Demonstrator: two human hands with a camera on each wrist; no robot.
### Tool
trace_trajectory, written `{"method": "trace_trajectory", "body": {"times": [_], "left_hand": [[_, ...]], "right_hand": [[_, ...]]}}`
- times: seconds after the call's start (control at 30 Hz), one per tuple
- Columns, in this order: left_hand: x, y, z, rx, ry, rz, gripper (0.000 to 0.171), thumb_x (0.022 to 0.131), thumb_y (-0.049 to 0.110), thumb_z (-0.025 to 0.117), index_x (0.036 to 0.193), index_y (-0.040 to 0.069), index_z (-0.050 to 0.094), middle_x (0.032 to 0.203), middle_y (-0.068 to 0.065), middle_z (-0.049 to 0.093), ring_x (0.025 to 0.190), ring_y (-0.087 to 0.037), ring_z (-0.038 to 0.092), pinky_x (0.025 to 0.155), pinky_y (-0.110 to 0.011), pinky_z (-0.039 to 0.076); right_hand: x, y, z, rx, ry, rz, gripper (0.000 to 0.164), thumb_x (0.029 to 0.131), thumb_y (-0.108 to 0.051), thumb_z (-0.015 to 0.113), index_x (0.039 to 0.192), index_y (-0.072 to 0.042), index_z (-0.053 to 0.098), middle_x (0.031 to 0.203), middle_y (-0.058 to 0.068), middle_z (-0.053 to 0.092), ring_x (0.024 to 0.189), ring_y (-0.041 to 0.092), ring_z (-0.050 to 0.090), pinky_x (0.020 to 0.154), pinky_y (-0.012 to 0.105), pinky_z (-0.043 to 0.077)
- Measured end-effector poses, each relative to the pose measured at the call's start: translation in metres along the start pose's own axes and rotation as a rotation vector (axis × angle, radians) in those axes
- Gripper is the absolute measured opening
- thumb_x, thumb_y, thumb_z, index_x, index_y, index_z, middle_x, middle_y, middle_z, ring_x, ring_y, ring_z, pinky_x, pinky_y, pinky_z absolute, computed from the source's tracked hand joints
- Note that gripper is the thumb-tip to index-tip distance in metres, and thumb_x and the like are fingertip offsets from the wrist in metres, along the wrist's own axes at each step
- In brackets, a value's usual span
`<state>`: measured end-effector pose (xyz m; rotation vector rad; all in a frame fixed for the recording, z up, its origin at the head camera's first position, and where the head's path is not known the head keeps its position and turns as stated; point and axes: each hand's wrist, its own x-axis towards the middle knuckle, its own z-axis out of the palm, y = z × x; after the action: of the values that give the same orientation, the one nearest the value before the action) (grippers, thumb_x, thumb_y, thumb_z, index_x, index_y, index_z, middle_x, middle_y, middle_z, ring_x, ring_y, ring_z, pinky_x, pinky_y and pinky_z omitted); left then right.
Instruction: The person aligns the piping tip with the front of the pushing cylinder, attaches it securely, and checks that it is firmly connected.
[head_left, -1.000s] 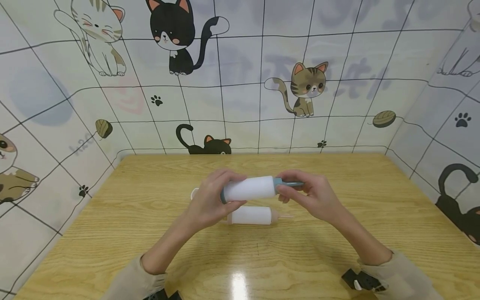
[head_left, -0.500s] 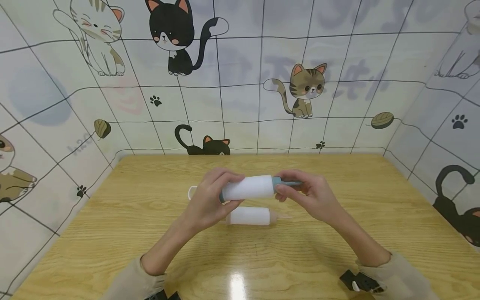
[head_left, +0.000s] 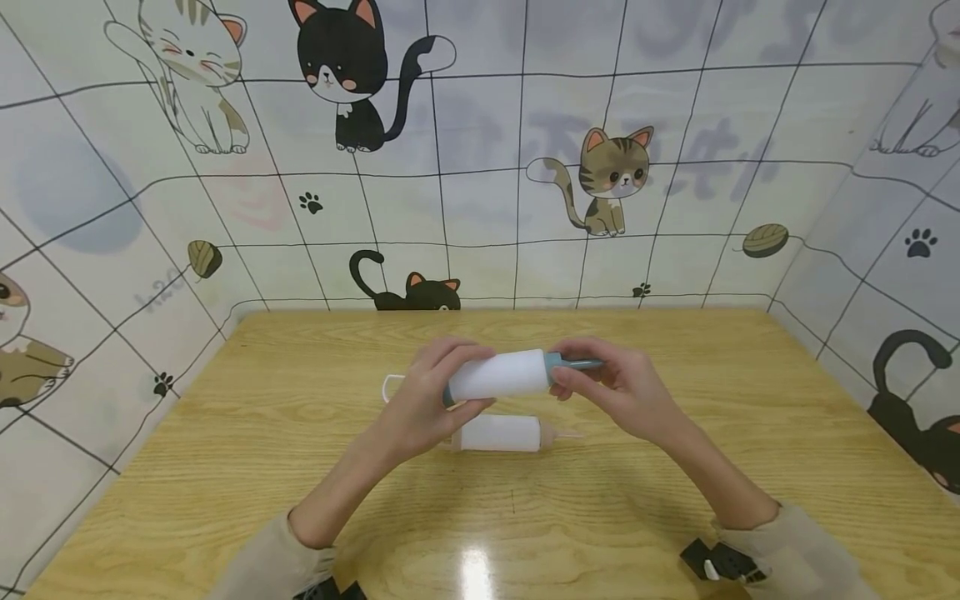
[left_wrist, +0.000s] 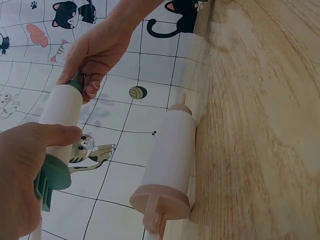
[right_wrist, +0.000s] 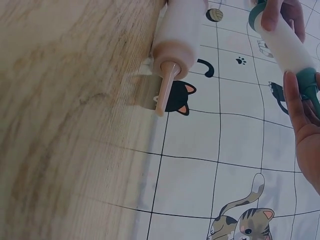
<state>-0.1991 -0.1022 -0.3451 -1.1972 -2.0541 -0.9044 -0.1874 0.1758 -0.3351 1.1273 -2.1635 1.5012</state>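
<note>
A white-barrelled syringe (head_left: 501,375) with teal end caps is held up over the table, nearly level. My left hand (head_left: 426,404) grips its barrel near the left cap, thumb and fingers on opposite sides. A white loop handle (head_left: 392,386) sticks out past that hand. At the other end my right hand (head_left: 626,387) pinches the teal collar around the base of the thin nozzle (head_left: 583,364). Below lies a second syringe (head_left: 501,433) with beige ends on the table, its nozzle also pointing right; the left wrist view shows its flanged end (left_wrist: 160,200).
The wooden table (head_left: 480,508) reaches back to a wall covering (head_left: 480,192) printed with cats and grid lines. Similar covering stands at both sides. Black straps (head_left: 723,562) show at the sleeves.
Both hands keep their hold on the teal-ended syringe. It has barely shifted, and the loop handle at its left end appears turned slightly. The beige-ended syringe stays where it was.
</note>
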Motion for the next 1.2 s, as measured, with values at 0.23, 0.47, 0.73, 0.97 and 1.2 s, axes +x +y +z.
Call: {"method": "trace_trajectory", "body": {"times": [0.23, 0.47, 0.73, 0.97, 1.2], "left_hand": [[0.001, -0.003, -0.001, 0.001, -0.047, -0.025, 0.054, 0.076, 0.006, 0.089, 0.122, 0.005, 0.063, 0.118, -0.010, 0.063, 0.112, -0.029, 0.056, 0.094, -0.047, 0.049], [0.000, -0.014, -0.012, -0.003, -0.129, -0.059, 0.052, 0.076, 0.012, 0.090, 0.121, 0.006, 0.065, 0.120, -0.008, 0.063, 0.110, -0.025, 0.057, 0.087, -0.040, 0.054], [-0.005, -0.031, -0.019, -0.066, -0.172, -0.126, 0.050, 0.077, 0.017, 0.090, 0.119, 0.008, 0.065, 0.118, -0.005, 0.063, 0.103, -0.020, 0.059, 0.082, -0.041, 0.054], [-0.008, -0.041, -0.018, -0.086, -0.168, -0.179, 0.047, 0.076, 0.018, 0.091, 0.117, 0.008, 0.067, 0.116, -0.005, 0.065, 0.102, -0.019, 0.060, 0.083, -0.042, 0.055], [-0.009, -0.051, -0.011, -0.070, -0.171, -0.237, 0.047, 0.076, 0.020, 0.091, 0.116, 0.009, 0.070, 0.115, -0.005, 0.066, 0.103, -0.020, 0.061, 0.084, -0.043, 0.054]], "right_hand": [[0.001, 0.002, 0.002, 0.012, 0.001, 0.003, 0.025, 0.095, 0.010, 0.061, 0.118, 0.002, 0.064, 0.102, 0.013, 0.070, 0.077, 0.021, 0.070, 0.067, 0.035, 0.060], [0.001, 0.005, 0.001, -0.035, 0.000, 0.023, 0.026, 0.095, 0.009, 0.063, 0.120, 0.002, 0.064, 0.104, 0.013, 0.070, 0.078, 0.020, 0.071, 0.068, 0.032, 0.060], [0.001, 0.012, -0.002, -0.026, 0.003, 0.019, 0.027, 0.094, 0.012, 0.062, 0.120, 0.006, 0.063, 0.103, 0.018, 0.070, 0.078, 0.021, 0.072, 0.069, 0.033, 0.060], [0.005, 0.022, -0.003, -0.026, -0.039, 0.109, 0.025, 0.094, 0.006, 0.066, 0.118, 0.006, 0.064, 0.101, 0.015, 0.070, 0.079, 0.022, 0.072, 0.071, 0.034, 0.060], [0.010, 0.033, -0.005, -0.095, -0.091, 0.145, 0.025, 0.093, 0.002, 0.070, 0.117, 0.006, 0.065, 0.099, 0.013, 0.071, 0.076, 0.025, 0.072, 0.070, 0.032, 0.060]]}}
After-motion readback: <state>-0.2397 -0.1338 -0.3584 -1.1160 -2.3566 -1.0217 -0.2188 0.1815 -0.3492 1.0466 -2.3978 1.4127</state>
